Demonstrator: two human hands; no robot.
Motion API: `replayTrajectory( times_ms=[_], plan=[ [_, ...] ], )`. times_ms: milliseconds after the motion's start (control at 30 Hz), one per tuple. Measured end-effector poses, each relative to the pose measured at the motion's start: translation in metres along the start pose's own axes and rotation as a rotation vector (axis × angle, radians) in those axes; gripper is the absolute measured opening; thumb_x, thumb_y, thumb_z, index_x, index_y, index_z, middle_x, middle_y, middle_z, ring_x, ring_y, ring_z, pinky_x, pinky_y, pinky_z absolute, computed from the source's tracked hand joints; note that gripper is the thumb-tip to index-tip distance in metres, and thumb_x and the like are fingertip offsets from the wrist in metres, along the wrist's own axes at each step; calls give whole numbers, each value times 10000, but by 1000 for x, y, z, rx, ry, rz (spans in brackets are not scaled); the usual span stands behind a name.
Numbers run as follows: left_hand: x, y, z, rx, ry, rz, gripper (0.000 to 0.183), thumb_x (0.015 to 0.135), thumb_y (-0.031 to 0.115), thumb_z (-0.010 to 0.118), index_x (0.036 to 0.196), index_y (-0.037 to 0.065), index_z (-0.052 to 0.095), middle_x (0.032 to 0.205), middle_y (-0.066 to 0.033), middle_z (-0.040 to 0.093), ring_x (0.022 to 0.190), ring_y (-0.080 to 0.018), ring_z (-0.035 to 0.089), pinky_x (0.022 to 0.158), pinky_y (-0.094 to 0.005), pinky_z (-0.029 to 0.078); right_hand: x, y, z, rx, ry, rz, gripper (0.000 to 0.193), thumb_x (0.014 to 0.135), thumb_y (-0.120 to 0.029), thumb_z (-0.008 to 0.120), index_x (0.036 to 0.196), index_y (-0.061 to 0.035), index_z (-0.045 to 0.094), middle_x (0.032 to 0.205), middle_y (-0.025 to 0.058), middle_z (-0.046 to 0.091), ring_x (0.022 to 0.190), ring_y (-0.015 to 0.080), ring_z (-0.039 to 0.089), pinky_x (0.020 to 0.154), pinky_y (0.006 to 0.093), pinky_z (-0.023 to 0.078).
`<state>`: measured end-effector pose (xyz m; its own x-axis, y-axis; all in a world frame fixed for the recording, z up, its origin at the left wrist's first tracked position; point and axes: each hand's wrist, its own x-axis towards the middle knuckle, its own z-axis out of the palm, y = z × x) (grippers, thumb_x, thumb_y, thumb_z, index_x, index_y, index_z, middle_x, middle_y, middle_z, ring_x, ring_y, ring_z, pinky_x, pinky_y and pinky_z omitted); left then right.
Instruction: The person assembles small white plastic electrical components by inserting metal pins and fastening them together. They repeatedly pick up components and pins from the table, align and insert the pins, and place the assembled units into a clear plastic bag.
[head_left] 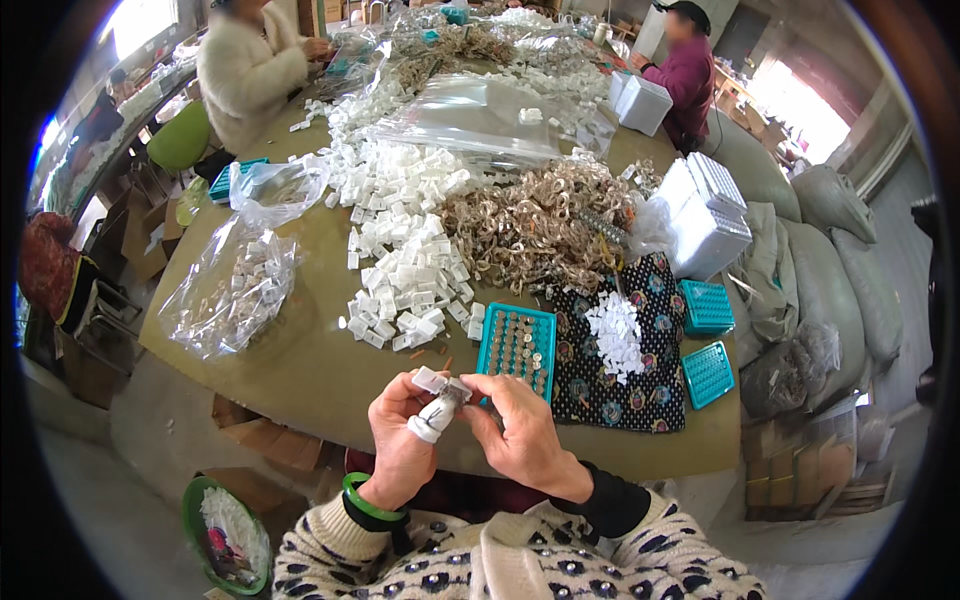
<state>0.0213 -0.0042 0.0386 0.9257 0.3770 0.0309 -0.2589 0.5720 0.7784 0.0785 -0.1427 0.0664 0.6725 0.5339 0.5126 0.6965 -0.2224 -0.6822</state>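
Observation:
Both hands meet over the table's near edge. My left hand (398, 455), with a white wrap on one finger and a green bangle at the wrist, is closed on a small white plastic case (430, 380). My right hand (525, 440) has its thumb and forefinger closed at a small greyish-white piece (459, 390) beside that case; whether the two are joined I cannot tell. Just beyond lies a teal tray (483, 350) with rows of small round metallic pieces. A heap of similar white cases (410, 285) spreads ahead of my left hand.
A brownish tangle of clear strips (530, 220) lies beyond the tray. White flat pieces (615, 335) rest on a dark patterned cloth (655, 390). At left is a clear bag of parts (240, 285); a green bin (190, 520) stands below. Two people (250, 70) (690, 75) sit across.

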Motion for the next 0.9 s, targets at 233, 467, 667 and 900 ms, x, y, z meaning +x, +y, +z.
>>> replayTrajectory(
  times_ms=[233,467,667,900],
  plan=[
    [-7,-9,3,-118,-2,-78,157,882,23,698,1010,-5,610,974,-102,675,853,-185,676,791,-347,596,-6,3,-7,-95,25,-20,300,794,5,697,1077,-25,600,826,108,615,747,307,585,693,417,429],
    [-7,-7,11,-98,5,-122,169,875,30,711,1001,-9,605,964,-110,673,849,-198,682,787,-357,602,-10,2,-15,-139,112,-15,200,777,-1,718,939,-47,611,784,96,594,723,295,564,680,412,421],
    [-9,-6,17,-23,-7,-149,156,897,26,658,1027,-23,586,1012,-126,670,905,-199,675,814,-345,590,-11,4,-22,-148,127,-68,143,780,23,704,858,-34,598,767,126,564,713,330,549,661,424,435],
    [-13,-9,13,-209,-12,-199,87,898,8,656,975,-24,633,931,-123,691,780,-195,698,751,-322,606,-16,6,-22,-157,83,-118,186,750,76,697,881,-22,607,794,109,577,740,303,565,669,391,458]
  ],
)
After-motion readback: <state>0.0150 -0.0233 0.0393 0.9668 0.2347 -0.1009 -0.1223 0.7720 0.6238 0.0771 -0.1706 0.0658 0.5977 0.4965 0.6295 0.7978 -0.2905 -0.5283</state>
